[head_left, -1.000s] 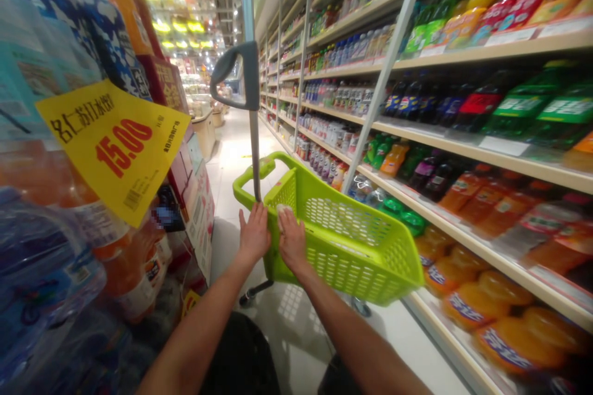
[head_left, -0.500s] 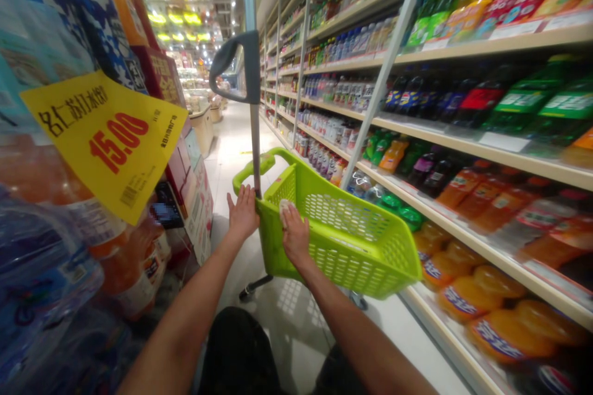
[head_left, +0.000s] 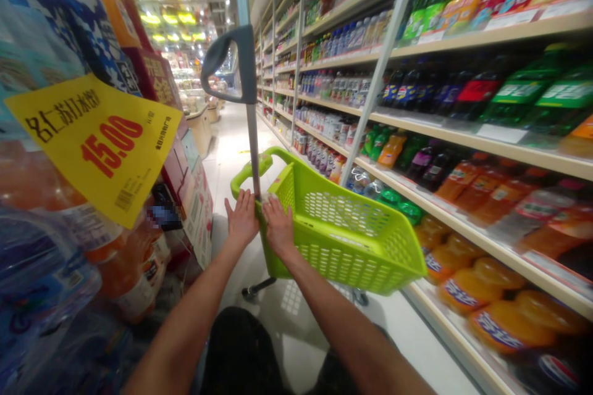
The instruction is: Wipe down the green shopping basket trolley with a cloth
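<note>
A bright green plastic shopping basket [head_left: 352,222] with perforated sides stands on small wheels in front of me. At its near left corner a metal pole [head_left: 252,148] rises, carrying a grey looped handle [head_left: 231,65]. My left hand [head_left: 243,222] lies open against that corner, its fingers stretched upward and apart beside the pole. Close to it, my right hand [head_left: 278,228] presses a small whitish wad [head_left: 267,199], which looks like a cloth or tissue, onto the basket's rim. The fingers mostly cover the wad.
Shelves of drink bottles [head_left: 482,105] run along the right, with large orange soda bottles [head_left: 504,318] at the bottom. Stacked bottle packs [head_left: 46,296] and a yellow price sign [head_left: 102,142] crowd the left. A tiled aisle [head_left: 227,129] leads ahead.
My right hand has slid left along the basket's rim with the whitish wad, coming close to the pole and my left hand. The left hand stays at the corner.
</note>
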`<state>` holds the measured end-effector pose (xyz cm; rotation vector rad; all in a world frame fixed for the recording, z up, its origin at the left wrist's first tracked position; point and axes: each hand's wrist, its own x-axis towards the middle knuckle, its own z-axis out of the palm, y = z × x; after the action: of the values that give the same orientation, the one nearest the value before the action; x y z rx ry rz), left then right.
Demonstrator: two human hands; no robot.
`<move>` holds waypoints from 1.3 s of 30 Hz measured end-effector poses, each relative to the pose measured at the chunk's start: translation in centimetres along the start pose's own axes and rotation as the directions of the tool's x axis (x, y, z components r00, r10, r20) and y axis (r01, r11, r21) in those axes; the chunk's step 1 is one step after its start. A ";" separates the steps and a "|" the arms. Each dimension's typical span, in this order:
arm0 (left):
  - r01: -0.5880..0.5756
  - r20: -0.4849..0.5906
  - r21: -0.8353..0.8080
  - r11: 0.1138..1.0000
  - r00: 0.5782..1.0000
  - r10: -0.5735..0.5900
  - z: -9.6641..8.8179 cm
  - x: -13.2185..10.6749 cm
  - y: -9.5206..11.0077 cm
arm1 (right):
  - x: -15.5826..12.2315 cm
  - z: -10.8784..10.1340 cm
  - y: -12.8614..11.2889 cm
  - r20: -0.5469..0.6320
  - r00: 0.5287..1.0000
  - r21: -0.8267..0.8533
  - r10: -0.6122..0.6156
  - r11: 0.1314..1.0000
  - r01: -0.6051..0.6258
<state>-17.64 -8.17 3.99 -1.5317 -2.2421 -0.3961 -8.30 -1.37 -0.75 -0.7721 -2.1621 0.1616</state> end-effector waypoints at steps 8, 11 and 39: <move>0.049 -0.034 -0.041 0.998 0.998 -0.051 0.4 -0.2 1.1 | -1.3 -1.4 2.0 -0.039 0.992 -0.050 0.116 0.992 -0.118; 0.053 -0.079 -0.053 0.997 0.995 -0.057 1.1 -0.6 1.8 | -0.7 -0.7 0.4 -0.021 0.998 -0.029 0.059 0.998 -0.060; -0.221 0.053 -0.038 0.974 0.973 0.223 2.0 -1.8 5.8 | -6.0 -4.5 8.2 -0.053 0.977 -0.181 0.208 0.960 -0.214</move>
<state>-11.97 -6.63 1.44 -1.8088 -2.0842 -0.3258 1.79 1.15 -4.68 -1.1059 -2.0799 0.0557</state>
